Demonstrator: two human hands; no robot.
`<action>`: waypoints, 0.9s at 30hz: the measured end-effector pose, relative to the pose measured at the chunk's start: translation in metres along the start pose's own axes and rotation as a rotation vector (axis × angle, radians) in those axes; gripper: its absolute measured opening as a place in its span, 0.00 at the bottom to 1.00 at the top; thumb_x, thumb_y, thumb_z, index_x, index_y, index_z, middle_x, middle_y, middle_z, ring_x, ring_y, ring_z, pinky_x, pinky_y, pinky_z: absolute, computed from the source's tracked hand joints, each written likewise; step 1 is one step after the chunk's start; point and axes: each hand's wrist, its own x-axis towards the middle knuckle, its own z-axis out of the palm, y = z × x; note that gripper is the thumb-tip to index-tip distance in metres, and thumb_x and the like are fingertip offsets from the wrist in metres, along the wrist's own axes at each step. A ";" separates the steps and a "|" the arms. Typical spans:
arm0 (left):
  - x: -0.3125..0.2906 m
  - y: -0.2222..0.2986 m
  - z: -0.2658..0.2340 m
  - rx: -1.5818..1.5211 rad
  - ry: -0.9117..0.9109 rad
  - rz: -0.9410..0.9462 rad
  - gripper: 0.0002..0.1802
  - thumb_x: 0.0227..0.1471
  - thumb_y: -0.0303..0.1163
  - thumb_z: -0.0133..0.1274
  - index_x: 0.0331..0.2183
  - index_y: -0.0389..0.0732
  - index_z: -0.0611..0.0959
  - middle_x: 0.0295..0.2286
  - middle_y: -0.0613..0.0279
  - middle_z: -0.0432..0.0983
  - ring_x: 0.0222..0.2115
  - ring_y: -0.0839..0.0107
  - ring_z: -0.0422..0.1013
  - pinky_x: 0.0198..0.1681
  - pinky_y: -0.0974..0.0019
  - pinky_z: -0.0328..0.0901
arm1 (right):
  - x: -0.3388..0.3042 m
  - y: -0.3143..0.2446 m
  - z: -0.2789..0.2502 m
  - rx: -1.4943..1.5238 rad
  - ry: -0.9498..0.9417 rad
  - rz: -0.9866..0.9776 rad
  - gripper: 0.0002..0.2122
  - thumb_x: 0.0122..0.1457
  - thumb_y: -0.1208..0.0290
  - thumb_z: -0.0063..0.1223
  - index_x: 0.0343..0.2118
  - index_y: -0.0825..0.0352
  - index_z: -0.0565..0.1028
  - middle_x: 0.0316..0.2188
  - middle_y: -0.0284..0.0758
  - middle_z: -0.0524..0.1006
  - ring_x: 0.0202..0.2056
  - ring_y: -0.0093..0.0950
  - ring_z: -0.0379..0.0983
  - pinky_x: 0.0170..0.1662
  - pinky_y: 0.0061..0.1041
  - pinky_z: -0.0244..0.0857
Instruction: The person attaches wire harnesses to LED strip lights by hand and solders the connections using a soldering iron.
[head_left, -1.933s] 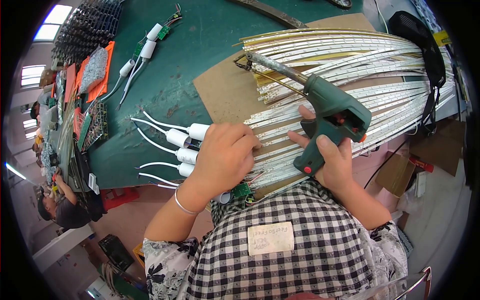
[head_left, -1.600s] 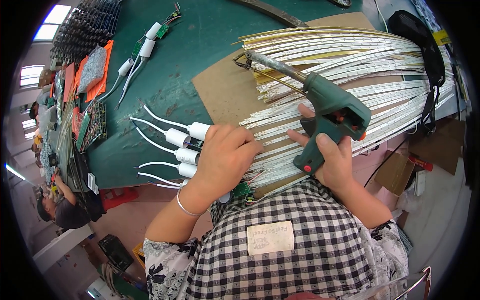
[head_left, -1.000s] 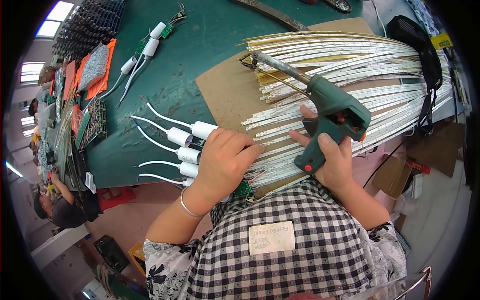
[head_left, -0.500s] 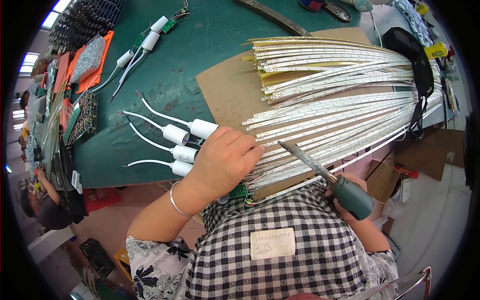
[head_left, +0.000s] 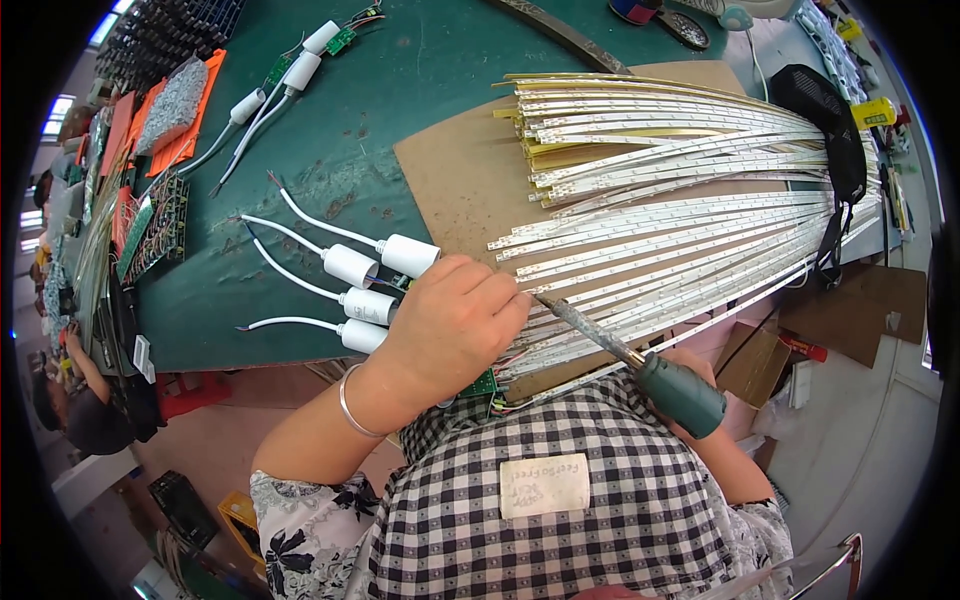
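Note:
A soldering iron (head_left: pixel 682 392) with a dark green handle is gripped in my right hand (head_left: pixel 690 364), mostly hidden behind the handle. Its tip touches or nearly touches the fingertips of my left hand (head_left: pixel 455 318), beside the ends of the white LED strips (head_left: pixel 640 262). Those left fingers are pinched together; whatever lies between them is too small or hidden to tell. To the left of this hand lie several white cylindrical caps (head_left: pixel 350 266) with white cables. Below its wrist, a small green circuit board (head_left: pixel 482 384) with thin wires shows at the table edge.
The strips fan out over brown cardboard (head_left: pixel 440 190), a black pouch-like thing (head_left: pixel 835 130) across their far end. More capped cables (head_left: pixel 300 72) lie at the back left, near an orange tray (head_left: pixel 190 130). A dark curved bar (head_left: pixel 560 35) lies behind. Another person (head_left: pixel 90 410) is at far left.
The soldering iron has shifted left, bringing its tip from a short gap away up to my left fingertips. My left hand stays pinched in nearly the same place.

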 end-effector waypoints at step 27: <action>-0.002 0.000 0.003 0.045 0.003 0.028 0.08 0.37 0.26 0.53 0.27 0.40 0.80 0.25 0.66 0.72 0.28 0.69 0.69 0.33 0.67 0.65 | 0.006 -0.006 -0.006 0.006 -0.067 -0.146 0.32 0.50 0.49 0.58 0.47 0.74 0.66 0.41 0.45 0.73 0.38 0.34 0.74 0.42 0.29 0.68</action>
